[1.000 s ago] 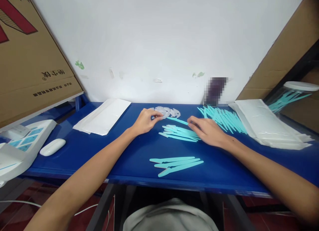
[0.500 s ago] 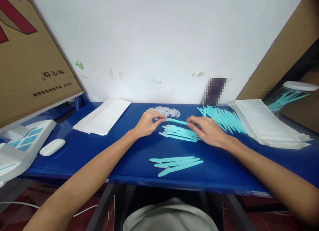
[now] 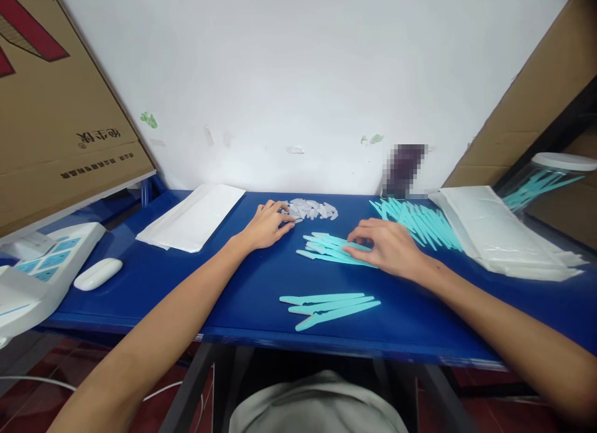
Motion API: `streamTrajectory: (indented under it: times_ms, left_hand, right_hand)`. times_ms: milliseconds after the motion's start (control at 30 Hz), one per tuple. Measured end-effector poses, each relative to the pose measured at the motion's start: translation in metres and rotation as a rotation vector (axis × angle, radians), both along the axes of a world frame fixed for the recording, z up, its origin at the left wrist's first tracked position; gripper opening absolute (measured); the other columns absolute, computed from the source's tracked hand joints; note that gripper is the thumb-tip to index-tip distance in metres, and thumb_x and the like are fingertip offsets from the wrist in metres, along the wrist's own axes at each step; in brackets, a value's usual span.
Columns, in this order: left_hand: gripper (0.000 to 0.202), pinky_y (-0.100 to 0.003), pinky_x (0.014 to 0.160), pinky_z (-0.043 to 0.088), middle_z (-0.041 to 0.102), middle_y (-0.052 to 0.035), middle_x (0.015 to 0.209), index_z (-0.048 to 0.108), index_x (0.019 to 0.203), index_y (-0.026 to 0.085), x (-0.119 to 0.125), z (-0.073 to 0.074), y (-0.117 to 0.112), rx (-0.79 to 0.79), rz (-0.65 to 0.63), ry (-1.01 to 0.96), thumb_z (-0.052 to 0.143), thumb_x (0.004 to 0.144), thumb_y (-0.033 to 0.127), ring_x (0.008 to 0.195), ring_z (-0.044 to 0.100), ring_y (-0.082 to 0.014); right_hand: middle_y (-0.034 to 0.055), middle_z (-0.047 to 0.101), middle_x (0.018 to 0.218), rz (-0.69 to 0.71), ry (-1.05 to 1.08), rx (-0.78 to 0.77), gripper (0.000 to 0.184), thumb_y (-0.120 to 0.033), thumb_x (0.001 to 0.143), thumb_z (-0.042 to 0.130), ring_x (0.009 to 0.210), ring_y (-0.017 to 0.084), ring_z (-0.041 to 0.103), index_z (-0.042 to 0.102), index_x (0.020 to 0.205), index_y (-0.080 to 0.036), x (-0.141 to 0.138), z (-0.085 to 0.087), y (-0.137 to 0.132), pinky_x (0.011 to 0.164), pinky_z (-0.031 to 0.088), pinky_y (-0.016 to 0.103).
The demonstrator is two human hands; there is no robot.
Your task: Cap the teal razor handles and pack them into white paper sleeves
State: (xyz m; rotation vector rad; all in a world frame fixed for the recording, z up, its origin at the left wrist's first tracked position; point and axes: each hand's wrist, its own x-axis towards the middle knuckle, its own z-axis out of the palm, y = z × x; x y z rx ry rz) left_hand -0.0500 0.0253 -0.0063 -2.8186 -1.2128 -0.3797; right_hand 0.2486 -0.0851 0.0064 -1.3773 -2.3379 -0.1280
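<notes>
My left hand [image 3: 268,226] rests at the left edge of a small pile of translucent whitish plastic caps [image 3: 314,210], fingers apart, the fingertips touching or very near the nearest pieces. Over the right end of a fanned group of teal eyebrow razors [image 3: 321,249] is my right hand [image 3: 385,245], its thumb and curled fingers apart with nothing visible gripped. Closer to me lie 3 more teal razors [image 3: 333,308], handles pointing right. Behind my right hand spreads a larger heap of teal razors [image 3: 420,221].
On the blue table [image 3: 177,284] are white plastic packets at left [image 3: 193,218] and right [image 3: 508,240]. A white oval case [image 3: 99,274] sits beside a white device [image 3: 74,252]. At far right stands a lidded jar [image 3: 536,181] of teal razors. Cardboard [image 3: 69,109] leans at left.
The razor held between both hands has been let go onto the fanned group. My left hand has moved left to the caps' edge; my right hand has shifted slightly toward me, its fingers opened.
</notes>
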Motion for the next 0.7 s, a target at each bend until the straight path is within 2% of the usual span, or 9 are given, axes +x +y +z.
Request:
streamTrajectory:
  times_ms: [100,267,400,500,567,700]
  left_hand:
    - [0.034,-0.045,0.091,0.039,0.061,-0.0116,0.127,0.077,0.111,0.024,0.002,0.003,-0.001,0.012,-0.024,-0.001,0.05,0.101,0.04,0.113,0.05,-0.0308]
    - [0.022,-0.04,0.091,0.036,0.073,-0.0077,0.104,0.076,0.097,0.021,0.008,0.009,-0.009,-0.014,-0.103,0.023,0.056,0.097,0.027,0.104,0.058,-0.0264]
    - [0.022,-0.038,0.093,0.037,0.075,-0.007,0.103,0.073,0.108,0.02,0.015,0.009,-0.015,-0.014,-0.13,0.058,0.054,0.097,0.019,0.1,0.063,-0.0236]
    - [0.033,-0.038,0.09,0.039,0.072,-0.0105,0.114,0.064,0.13,0.019,0.018,0.006,-0.017,0.044,-0.124,0.094,0.051,0.099,0.02,0.106,0.062,-0.0262]
    - [0.039,-0.038,0.086,0.04,0.068,-0.0134,0.116,0.059,0.138,0.017,0.017,0.004,-0.018,0.07,-0.105,0.124,0.048,0.101,0.02,0.107,0.06,-0.0275]
    - [0.034,-0.037,0.082,0.04,0.063,-0.0122,0.109,0.07,0.12,0.02,0.013,0.004,-0.016,0.072,-0.11,0.116,0.042,0.102,0.019,0.101,0.06,-0.0259]
  right_hand:
    - [0.0027,0.069,0.077,0.004,0.084,-0.014,0.025,-0.044,0.085,0.066,0.067,0.018,0.062,0.073,0.088,-0.02,-0.005,0.007,-0.011,0.058,0.036,0.029]
    - [0.0032,0.071,0.092,0.332,-0.052,-0.332,0.022,-0.038,0.09,0.063,0.075,0.017,0.063,0.073,0.1,-0.021,-0.017,0.021,-0.026,0.068,0.042,0.03]
    - [0.0026,0.07,0.097,0.393,-0.059,-0.501,0.015,-0.032,0.09,0.065,0.074,0.014,0.061,0.074,0.099,-0.023,-0.018,0.022,-0.027,0.067,0.042,0.028]
    - [0.0025,0.069,0.096,0.399,-0.039,-0.527,0.016,-0.029,0.094,0.061,0.075,0.013,0.06,0.074,0.097,-0.022,-0.017,0.021,-0.025,0.067,0.042,0.027]
    - [0.0027,0.069,0.094,0.395,-0.035,-0.53,0.017,-0.033,0.094,0.062,0.074,0.013,0.059,0.074,0.098,-0.022,-0.017,0.021,-0.024,0.067,0.042,0.027]
    - [0.0022,0.067,0.092,0.407,-0.033,-0.56,0.018,-0.035,0.089,0.068,0.075,0.013,0.058,0.073,0.1,-0.022,-0.018,0.02,-0.023,0.067,0.041,0.026]
